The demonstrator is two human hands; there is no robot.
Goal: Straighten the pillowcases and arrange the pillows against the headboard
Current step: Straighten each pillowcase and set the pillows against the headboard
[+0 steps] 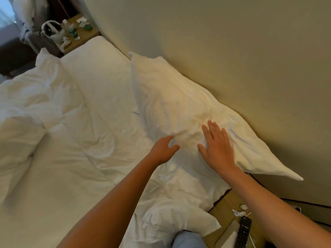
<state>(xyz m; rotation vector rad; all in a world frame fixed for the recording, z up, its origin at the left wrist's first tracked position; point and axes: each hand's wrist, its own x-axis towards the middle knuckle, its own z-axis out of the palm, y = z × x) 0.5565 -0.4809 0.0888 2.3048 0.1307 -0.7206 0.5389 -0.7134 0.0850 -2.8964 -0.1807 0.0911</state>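
We see the bed [75,158] filling most of the view, its white sheet creased all over, with a rumpled duvet [26,108] heaped along the far left side. Behind it runs the beige headboard wall [232,51], slanting from upper left to lower right.

The pillow [179,104] lies at the head of the bed with its long axis parallel to that wall, its back edge touching it. One corner points up-left toward the far nightstand; the opposite corner tapers to a limp, empty point that sticks out past the bed's edge toward the lower right. Its case is wrinkled, most heavily around the middle.

Our right hand [215,149] rests flat on the pillowcase, fingers spread and released, palm down near the creases. Our left hand [163,148] sits just beside it at the pillow's front edge, fingers loosely curled against the fabric; we cannot tell whether they are pinching any cloth.

A second bunched white pillow [177,219] lies at the near edge of the bed, below our arms.

The near nightstand [227,203], a wooden worktop at lower right, carries a black remote control [244,231] and a small white cable [239,213]. The far nightstand [80,35] at upper left holds bottles and small clutter.
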